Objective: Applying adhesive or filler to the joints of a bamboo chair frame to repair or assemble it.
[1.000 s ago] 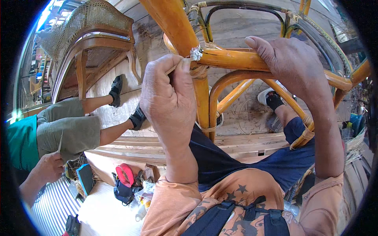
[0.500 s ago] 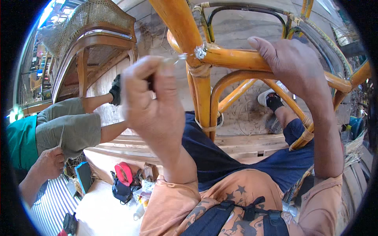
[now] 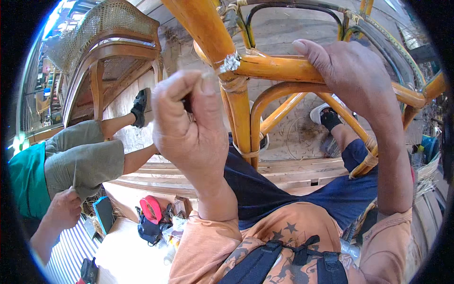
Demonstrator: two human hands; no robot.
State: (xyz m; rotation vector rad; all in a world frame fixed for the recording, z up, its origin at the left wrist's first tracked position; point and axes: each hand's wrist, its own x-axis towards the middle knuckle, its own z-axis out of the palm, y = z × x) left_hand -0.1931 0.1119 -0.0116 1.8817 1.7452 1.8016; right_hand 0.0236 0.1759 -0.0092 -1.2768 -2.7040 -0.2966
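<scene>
A yellow-orange rattan furniture frame (image 3: pixel 279 68) stands tilted in front of me. My right hand (image 3: pixel 354 71) is closed over its horizontal pole, thumb lying along the top. Where that pole meets the thick upright, a shiny silver wrapping (image 3: pixel 231 62) goes round the joint, above a pale cane binding (image 3: pixel 235 84). My left hand (image 3: pixel 191 118) is held just left of this joint, thumb and forefinger pinched together. Between those fingertips and the wrapping runs a thin shiny strip (image 3: pixel 218 71), small and partly blurred.
A brown wooden chair with woven cane (image 3: pixel 106 49) stands at the far left. Nearby, a co-worker in grey shorts (image 3: pixel 85 158) has a hand (image 3: pixel 64 208) round a thin pointed strip or blade. A red-and-black bag (image 3: pixel 150 209) lies lower left. Wooden slats (image 3: pixel 165 176) cross behind my legs.
The silver-wrapped joint has shifted slightly left in view, and my left hand slightly right, so the two are closer. My right hand keeps its hold on the pole.
</scene>
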